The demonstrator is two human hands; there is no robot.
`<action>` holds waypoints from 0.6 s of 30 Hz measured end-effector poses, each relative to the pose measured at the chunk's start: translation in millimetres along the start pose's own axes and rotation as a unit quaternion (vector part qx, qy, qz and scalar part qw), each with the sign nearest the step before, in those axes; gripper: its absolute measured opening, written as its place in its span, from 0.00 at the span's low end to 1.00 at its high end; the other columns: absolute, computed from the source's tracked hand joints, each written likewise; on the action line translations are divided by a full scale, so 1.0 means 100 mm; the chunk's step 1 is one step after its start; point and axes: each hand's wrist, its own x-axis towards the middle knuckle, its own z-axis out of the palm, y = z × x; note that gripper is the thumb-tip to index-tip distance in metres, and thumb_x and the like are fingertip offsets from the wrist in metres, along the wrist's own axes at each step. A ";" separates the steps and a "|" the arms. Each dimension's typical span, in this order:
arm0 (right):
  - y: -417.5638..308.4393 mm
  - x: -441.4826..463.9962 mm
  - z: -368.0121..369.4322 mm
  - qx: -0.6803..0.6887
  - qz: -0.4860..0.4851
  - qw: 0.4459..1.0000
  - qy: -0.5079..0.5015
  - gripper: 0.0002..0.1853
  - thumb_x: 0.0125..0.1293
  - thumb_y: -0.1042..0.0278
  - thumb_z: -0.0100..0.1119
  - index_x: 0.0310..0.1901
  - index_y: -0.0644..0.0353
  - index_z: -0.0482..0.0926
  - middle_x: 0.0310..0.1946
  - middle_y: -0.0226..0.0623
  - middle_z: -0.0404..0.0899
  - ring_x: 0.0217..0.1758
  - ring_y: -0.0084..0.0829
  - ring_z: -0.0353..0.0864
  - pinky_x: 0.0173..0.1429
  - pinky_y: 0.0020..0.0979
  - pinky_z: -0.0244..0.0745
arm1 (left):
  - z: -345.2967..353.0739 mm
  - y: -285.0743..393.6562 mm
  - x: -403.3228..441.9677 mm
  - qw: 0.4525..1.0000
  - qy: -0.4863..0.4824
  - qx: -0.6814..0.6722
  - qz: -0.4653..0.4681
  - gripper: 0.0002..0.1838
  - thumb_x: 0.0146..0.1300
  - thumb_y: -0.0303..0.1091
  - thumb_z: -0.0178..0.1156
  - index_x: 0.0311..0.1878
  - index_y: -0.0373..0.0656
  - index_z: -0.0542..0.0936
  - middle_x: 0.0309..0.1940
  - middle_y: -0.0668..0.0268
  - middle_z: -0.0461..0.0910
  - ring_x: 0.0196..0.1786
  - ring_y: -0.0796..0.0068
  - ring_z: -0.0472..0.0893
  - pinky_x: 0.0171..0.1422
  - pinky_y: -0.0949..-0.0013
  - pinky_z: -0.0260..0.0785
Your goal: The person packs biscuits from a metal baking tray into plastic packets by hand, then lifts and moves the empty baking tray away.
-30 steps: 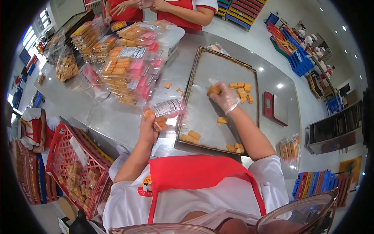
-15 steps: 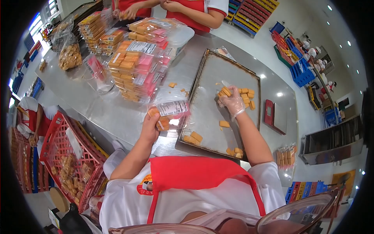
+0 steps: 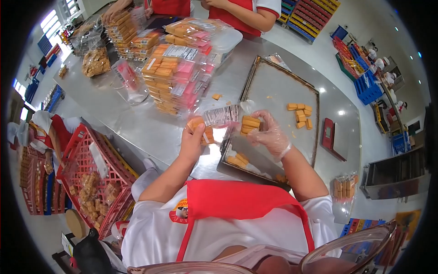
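Note:
My bare left hand (image 3: 192, 141) is closed around a labelled clear plastic pack (image 3: 221, 115) with golden biscuits inside. Its mouth faces my right hand. In a clear plastic glove, my right hand (image 3: 272, 136) pinches a small stack of rectangular biscuits (image 3: 250, 124) just beside the pack. Both hands are over the near left part of a worn baking tray (image 3: 292, 81). Loose biscuits (image 3: 299, 114) lie in a group on the tray's right side, and a few more biscuits (image 3: 238, 159) lie at its near left corner.
Filled biscuit packs (image 3: 171, 77) are piled on the steel table at left, near a plastic tub (image 3: 227, 42). A red scale (image 3: 328, 132) stands right of the tray. At lower left is a red crate (image 3: 107, 182). Two people in red aprons stand across the table.
My right hand has moved left from the tray's biscuit group to the pack, carrying the stack. My left hand still holds the pack. The whole view has shifted slightly.

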 end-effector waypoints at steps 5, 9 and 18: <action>-0.07 -0.13 -0.09 0.147 0.065 0.986 -0.040 0.27 0.49 0.80 0.57 0.49 0.51 0.59 0.31 0.38 0.72 0.28 0.23 0.72 0.25 0.21 0.65 | -0.01 0.17 -0.04 0.992 -0.070 -0.075 -0.078 0.18 0.55 0.35 0.56 0.47 0.39 0.67 0.40 0.64 0.73 0.41 0.73 0.75 0.46 0.69 0.69; -0.10 -0.22 -0.10 0.273 0.038 0.956 -0.100 0.27 0.50 0.81 0.56 0.49 0.48 0.59 0.36 0.40 0.72 0.29 0.24 0.73 0.25 0.20 0.65 | 0.05 0.24 -0.10 0.953 -0.183 -0.204 -0.132 0.21 0.56 0.41 0.52 0.49 0.40 0.66 0.43 0.59 0.73 0.44 0.65 0.75 0.49 0.61 0.69; -0.06 -0.35 0.10 0.070 -0.118 0.989 0.051 0.27 0.48 0.82 0.59 0.48 0.51 0.60 0.35 0.35 0.71 0.28 0.21 0.70 0.26 0.21 0.64 | 0.10 0.13 -0.06 0.953 -0.139 -0.219 -0.153 0.18 0.59 0.45 0.48 0.46 0.42 0.68 0.41 0.60 0.75 0.44 0.64 0.75 0.48 0.60 0.68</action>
